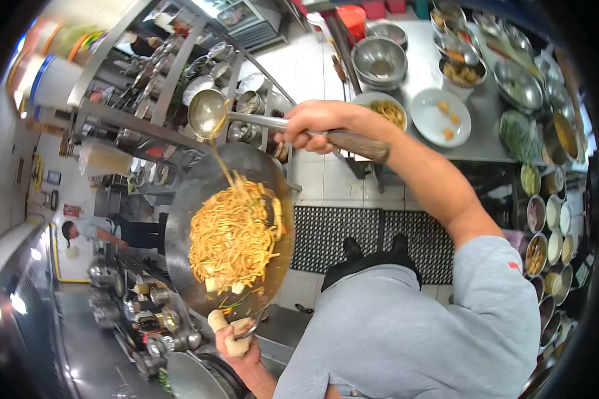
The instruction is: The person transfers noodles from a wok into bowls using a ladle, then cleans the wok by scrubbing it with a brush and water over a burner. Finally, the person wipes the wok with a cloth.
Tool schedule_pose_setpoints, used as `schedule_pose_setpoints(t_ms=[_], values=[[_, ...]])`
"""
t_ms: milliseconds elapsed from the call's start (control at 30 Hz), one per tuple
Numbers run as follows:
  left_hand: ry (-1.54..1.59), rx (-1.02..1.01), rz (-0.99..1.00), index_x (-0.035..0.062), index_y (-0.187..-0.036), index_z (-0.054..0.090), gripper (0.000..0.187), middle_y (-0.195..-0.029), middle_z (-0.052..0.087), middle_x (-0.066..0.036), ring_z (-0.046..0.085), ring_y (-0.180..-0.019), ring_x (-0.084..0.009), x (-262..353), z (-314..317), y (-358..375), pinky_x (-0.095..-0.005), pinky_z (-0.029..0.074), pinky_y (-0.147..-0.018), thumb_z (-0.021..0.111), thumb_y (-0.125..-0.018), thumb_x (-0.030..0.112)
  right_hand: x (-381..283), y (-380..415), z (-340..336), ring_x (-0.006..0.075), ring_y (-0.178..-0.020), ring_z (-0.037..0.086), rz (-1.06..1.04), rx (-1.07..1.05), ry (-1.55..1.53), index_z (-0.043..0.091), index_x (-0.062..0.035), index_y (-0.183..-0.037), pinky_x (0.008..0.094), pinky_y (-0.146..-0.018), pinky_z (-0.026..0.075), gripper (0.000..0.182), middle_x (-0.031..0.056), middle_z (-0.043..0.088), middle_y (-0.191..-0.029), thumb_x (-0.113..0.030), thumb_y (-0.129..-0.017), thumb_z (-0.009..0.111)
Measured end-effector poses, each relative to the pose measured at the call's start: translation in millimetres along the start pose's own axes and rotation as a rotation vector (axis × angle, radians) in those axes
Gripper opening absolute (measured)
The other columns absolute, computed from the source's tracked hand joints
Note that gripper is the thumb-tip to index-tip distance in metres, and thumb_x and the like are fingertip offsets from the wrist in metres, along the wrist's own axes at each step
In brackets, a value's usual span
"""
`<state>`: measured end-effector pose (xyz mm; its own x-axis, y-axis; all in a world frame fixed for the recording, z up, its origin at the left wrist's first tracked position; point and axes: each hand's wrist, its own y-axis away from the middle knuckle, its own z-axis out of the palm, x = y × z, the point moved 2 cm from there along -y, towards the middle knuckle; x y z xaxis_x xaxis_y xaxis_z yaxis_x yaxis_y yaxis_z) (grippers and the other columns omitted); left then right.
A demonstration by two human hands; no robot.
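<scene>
My right hand (316, 126) is wrapped around the handle of a long metal ladle (208, 113) with a wooden grip. The ladle's bowl is above the far edge of a large dark wok (180, 219), and a thin brownish stream runs from it onto the food. Inside the wok lies a heap of noodles (233, 233) with pale chunks and bits of vegetable. At the wok's near side, my left hand (239, 346) closes on its loop handle through a folded pale cloth (218, 320).
A steel table (419, 73) at upper right carries metal bowls (379, 61), a white plate with small pieces (440, 118) and a dish of noodles (387, 112). Ingredient tubs (536, 255) line the right. Metal shelving (150, 130) stands left; another person (113, 233) is beyond. Black mats (336, 233) cover the floor.
</scene>
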<state>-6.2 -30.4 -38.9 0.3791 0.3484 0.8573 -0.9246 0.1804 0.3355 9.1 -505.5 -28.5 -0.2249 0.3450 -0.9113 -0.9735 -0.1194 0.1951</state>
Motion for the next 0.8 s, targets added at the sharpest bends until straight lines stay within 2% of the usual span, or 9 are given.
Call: schedule_pose_setpoints(t_ms=[100,133,167,267,333,400,533,667,800], values=[[0.006,0.035,-0.166,-0.0002,-0.115,0.052,0.049,-0.082,0.070,-0.019,0.068,-0.064,-0.0304,-26,-14,-16,-0.0343,0.057,-0.056,0.063,-0.072,0.020,-34,25,27,0.0103,-0.041,0.048,-0.011,0.053,0.333,0.060,0.0029,-0.084,0.0274,-0.039,0.039,0.020,0.0011,0.051,-0.055,-0.016,-0.081,0.061],[-0.026,-0.040,-0.279,-0.0007,-0.113,0.052,0.047,-0.079,0.070,-0.020,0.068,-0.063,-0.0300,-33,-31,-22,-0.0333,0.055,-0.052,0.062,-0.073,0.021,-32,31,38,0.0144,-0.043,0.054,-0.013,0.108,0.505,0.059,0.0088,-0.100,0.0303,-0.039,0.044,0.035,0.0066,0.057,-0.062,-0.018,-0.078,0.061],[0.041,0.039,-0.196,-0.0018,-0.113,0.052,0.045,-0.080,0.070,-0.020,0.067,-0.061,-0.0296,-40,-2,-18,-0.0314,0.052,-0.046,0.061,-0.075,0.021,-38,53,64,0.0148,-0.045,0.056,0.057,0.101,0.598,0.056,0.0077,-0.109,0.0313,-0.040,0.047,0.041,0.0078,0.060,-0.067,-0.019,-0.078,0.060],[0.086,-0.012,-0.334,-0.0023,-0.114,0.051,0.044,-0.082,0.070,-0.019,0.067,-0.063,-0.0300,-73,-8,-37,-0.0329,0.055,-0.053,0.060,-0.076,0.018,-14,84,97,0.0125,-0.048,0.058,0.230,0.058,0.768,0.050,-0.0010,-0.130,0.0291,-0.044,0.047,0.047,0.0075,0.060,-0.074,-0.017,-0.086,0.058],[0.200,-0.039,-0.358,-0.0029,-0.113,0.051,0.041,-0.087,0.069,-0.018,0.069,-0.071,-0.0309,-89,-8,-41,-0.0370,0.057,-0.066,0.060,-0.077,0.014,10,96,112,0.0298,-0.071,0.067,0.145,0.094,0.974,0.049,-0.0005,-0.129,0.0405,-0.067,0.054,0.048,0.0167,0.067,-0.088,-0.021,-0.086,0.059],[0.244,-0.074,-0.409,-0.0033,-0.112,0.051,0.039,-0.089,0.069,-0.017,0.069,-0.074,-0.0313,-104,-7,-42,-0.0389,0.057,-0.072,0.060,-0.077,0.013,37,100,117,0.0357,-0.082,0.068,0.181,0.220,1.108,0.051,-0.0007,-0.127,0.0436,-0.076,0.052,0.046,0.0216,0.068,-0.091,-0.021,-0.086,0.059],[0.169,-0.130,-0.460,-0.0093,-0.105,0.057,0.035,-0.087,0.068,-0.020,0.069,-0.073,-0.0306,-129,-9,-46,-0.0385,0.056,-0.066,0.059,-0.079,0.014,66,113,98,0.0340,-0.064,0.066,0.183,0.432,0.973,0.049,0.0027,-0.123,0.0447,-0.061,0.051,0.041,0.0244,0.064,-0.074,-0.015,-0.086,0.055],[0.037,-0.105,-0.480,-0.0113,-0.097,0.061,0.033,-0.086,0.068,-0.022,0.068,-0.072,-0.0299,-137,-13,-39,-0.0385,0.056,-0.062,0.057,-0.080,0.016,112,146,87,0.0115,-0.047,0.053,0.224,0.703,0.579,0.048,-0.0032,-0.132,0.0298,-0.043,0.042,0.046,0.0023,0.053,-0.065,-0.014,-0.089,0.060],[-0.076,-0.094,-0.488,-0.0101,-0.110,0.054,0.040,-0.087,0.066,-0.019,0.068,-0.071,-0.0290,-134,-19,-36,-0.0372,0.059,-0.062,0.058,-0.077,0.013,150,175,71,0.0091,-0.037,0.044,0.144,0.862,0.259,0.044,0.0004,-0.131,0.0258,-0.034,0.034,0.045,-0.0010,0.048,-0.060,-0.008,-0.090,0.058]])
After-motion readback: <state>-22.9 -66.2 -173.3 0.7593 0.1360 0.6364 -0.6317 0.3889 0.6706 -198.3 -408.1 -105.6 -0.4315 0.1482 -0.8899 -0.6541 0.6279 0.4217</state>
